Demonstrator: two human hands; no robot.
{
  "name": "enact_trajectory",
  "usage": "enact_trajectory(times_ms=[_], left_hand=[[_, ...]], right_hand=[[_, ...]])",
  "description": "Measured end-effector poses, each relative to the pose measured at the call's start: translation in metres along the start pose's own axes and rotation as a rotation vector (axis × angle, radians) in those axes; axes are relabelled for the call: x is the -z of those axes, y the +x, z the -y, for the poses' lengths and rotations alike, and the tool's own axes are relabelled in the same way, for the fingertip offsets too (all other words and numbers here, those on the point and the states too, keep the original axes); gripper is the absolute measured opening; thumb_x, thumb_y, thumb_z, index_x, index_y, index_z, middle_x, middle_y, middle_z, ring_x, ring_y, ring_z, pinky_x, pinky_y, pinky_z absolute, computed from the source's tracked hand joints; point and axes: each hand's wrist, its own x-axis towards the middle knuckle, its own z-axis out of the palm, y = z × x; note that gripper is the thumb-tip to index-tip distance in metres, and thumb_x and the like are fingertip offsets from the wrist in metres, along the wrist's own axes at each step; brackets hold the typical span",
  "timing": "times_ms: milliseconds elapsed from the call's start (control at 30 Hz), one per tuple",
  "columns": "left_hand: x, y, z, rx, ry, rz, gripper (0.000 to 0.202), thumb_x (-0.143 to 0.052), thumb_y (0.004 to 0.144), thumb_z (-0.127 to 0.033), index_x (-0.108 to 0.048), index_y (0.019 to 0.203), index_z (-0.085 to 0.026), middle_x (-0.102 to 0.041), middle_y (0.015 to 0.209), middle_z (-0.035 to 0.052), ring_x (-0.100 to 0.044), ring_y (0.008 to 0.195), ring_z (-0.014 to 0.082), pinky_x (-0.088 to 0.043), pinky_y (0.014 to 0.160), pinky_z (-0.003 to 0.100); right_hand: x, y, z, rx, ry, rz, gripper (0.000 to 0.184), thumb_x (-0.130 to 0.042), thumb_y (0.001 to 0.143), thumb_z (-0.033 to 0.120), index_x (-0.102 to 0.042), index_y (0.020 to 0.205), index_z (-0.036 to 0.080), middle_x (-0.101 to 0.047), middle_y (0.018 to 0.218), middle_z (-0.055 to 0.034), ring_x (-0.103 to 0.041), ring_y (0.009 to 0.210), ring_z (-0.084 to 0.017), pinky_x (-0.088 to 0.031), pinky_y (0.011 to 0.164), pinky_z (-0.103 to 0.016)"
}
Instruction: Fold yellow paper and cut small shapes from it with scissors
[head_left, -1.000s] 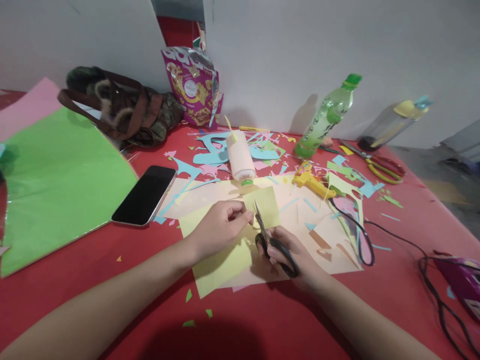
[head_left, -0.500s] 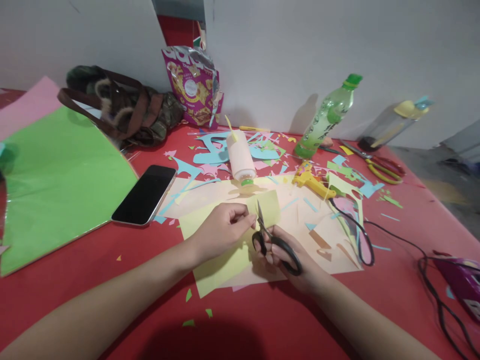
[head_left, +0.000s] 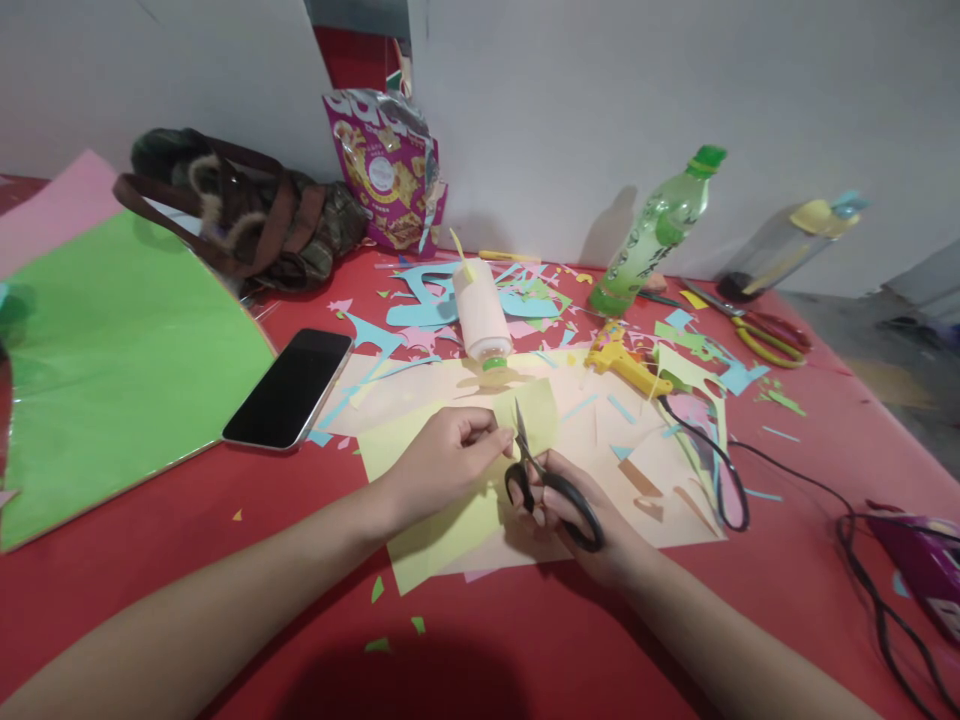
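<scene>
our left hand (head_left: pixel 442 455) pinches the thin pale yellow paper sheet (head_left: pixel 442 520) lying near us on the red table (head_left: pixel 150 560); our right hand (head_left: pixel 577 515) grips black-handled scissors (head_left: pixel 544 480), blades nearly closed. the sheet looks light and floppy, so we judge pinching close beside the cut best.

place: craft table | signs: paper scraps (head_left: pixel 450 300); glue gun (head_left: pixel 626 365); spare scissors (head_left: pixel 757 328); coloured sheets (head_left: pixel 112 370)

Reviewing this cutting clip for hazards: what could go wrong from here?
1. The left hand pinches the yellow paper right beside the scissors blades, so fingertips could get nicked.
2. The black cord lies close to the right hand and could snag.
</scene>
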Motion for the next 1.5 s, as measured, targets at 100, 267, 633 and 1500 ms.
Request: enact_trajectory(times_ms=[100,267,633,1500], left_hand=[[0.000,-0.001,0.000,0.007,-0.016,0.000,0.022,-0.043,0.074,-0.029,-0.049,0.058,-0.016,-0.031,0.044,-0.0077,-0.027,0.039,0.0057,-0.023,0.038,0.018],[0.000,-0.001,-0.001,0.006,-0.018,0.002,0.022,-0.043,0.074,-0.030,-0.049,0.058,-0.016,-0.030,0.043,-0.0077,-0.027,0.039,0.0057,-0.022,0.038,0.018],[0.003,0.000,-0.001,-0.001,0.015,0.018,0.023,-0.044,0.073,-0.028,-0.046,0.053,-0.016,-0.029,0.045,-0.0068,-0.027,0.042,0.0062,-0.021,0.039,0.018],[0.016,0.001,-0.005,-0.006,0.192,0.111,0.024,-0.043,0.074,-0.030,-0.048,0.057,-0.014,-0.025,0.046,-0.0074,-0.026,0.043,0.0058,-0.021,0.040,0.018]], right_hand=[[0.001,0.000,-0.002,-0.004,-0.021,-0.025,0.031,-0.061,0.064,0.042,-0.038,0.071,0.022,-0.042,0.063,0.0031,-0.033,0.049,-0.008,-0.023,0.045,-0.022],[0.003,0.000,-0.004,0.007,-0.016,-0.026,0.029,-0.061,0.066,0.039,-0.039,0.072,0.021,-0.043,0.064,0.0030,-0.034,0.048,-0.007,-0.023,0.046,-0.022],[0.004,-0.001,-0.004,-0.011,0.024,-0.012,0.033,-0.063,0.063,0.042,-0.039,0.073,0.021,-0.043,0.065,0.0034,-0.033,0.047,-0.006,-0.021,0.046,-0.022],[0.006,0.001,-0.010,-0.003,0.096,0.075,0.028,-0.064,0.065,0.037,-0.044,0.071,0.019,-0.035,0.055,0.0063,-0.029,0.041,-0.003,-0.016,0.039,-0.020]])
